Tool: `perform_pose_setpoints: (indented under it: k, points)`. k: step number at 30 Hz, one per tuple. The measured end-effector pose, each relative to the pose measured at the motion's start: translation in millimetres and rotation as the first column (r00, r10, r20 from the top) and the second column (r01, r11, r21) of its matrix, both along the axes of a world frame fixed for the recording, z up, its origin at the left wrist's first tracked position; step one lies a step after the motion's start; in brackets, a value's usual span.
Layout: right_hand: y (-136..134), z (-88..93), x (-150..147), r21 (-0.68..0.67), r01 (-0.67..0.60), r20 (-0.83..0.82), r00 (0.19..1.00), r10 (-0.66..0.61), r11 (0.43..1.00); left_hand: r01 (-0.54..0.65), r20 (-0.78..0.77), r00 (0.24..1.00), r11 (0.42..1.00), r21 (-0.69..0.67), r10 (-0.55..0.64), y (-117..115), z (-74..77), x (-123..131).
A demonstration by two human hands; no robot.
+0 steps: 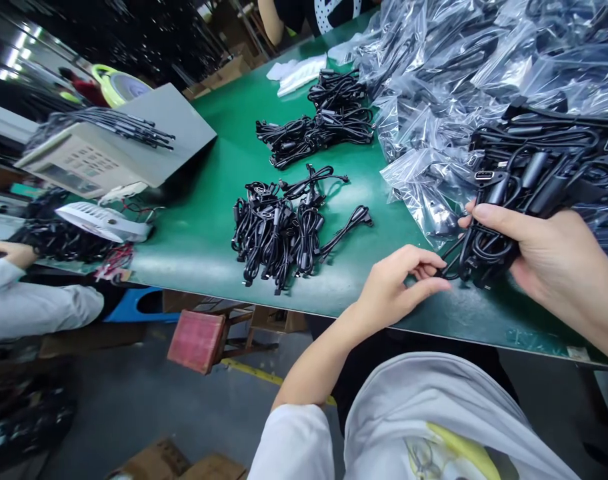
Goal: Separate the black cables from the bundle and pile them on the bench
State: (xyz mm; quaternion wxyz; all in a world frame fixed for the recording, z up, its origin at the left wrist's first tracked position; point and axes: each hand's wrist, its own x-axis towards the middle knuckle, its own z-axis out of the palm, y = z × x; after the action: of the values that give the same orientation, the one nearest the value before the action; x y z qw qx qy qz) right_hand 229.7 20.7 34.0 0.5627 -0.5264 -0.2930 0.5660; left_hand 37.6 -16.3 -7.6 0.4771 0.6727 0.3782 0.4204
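Note:
My right hand is closed around a bundle of black cables at the right of the green table. Thumb on top, it grips the bundle beside a larger heap of black cables. My left hand pinches a black cable at the bundle's left side; the exact part between its fingertips is small and partly hidden. Left of my hands lies a pile of coiled black cables, with one separate coiled cable at its right edge. More tied cable bundles lie farther back.
Clear plastic bags with black cables cover the right rear. A beige instrument with cables on top stands at left, near a small white fan. A co-worker's sleeve shows at far left. A red stool stands below the table.

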Motion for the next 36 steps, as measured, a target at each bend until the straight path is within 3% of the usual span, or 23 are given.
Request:
perform_pose_setpoints:
  k: [2,5,8,36]
  points:
    - [-1.3,-0.6,-0.2,-0.004,-0.01,0.005,1.0,0.01,1.0,0.002,0.057,0.998,0.984,-0.18,0.008,0.7,3.1,-0.7]
    - [-2.4,-1.0,-0.6,-0.006,-0.023,0.001,1.0,0.023,1.0,0.12,0.23,0.973,0.865,-0.487,-0.005,3.9,5.2,-2.9]
    - [-2.7,-1.5,-1.0,0.0,-0.013,0.002,1.0,0.013,1.0,0.205,0.324,0.946,0.775,-0.598,0.0,6.9,5.2,-3.9]
    - [4.7,-8.0,-1.6,-0.116,-0.048,-0.035,0.998,0.044,0.992,0.197,0.306,0.952,0.787,-0.584,-0.012,6.1,10.1,-3.1]
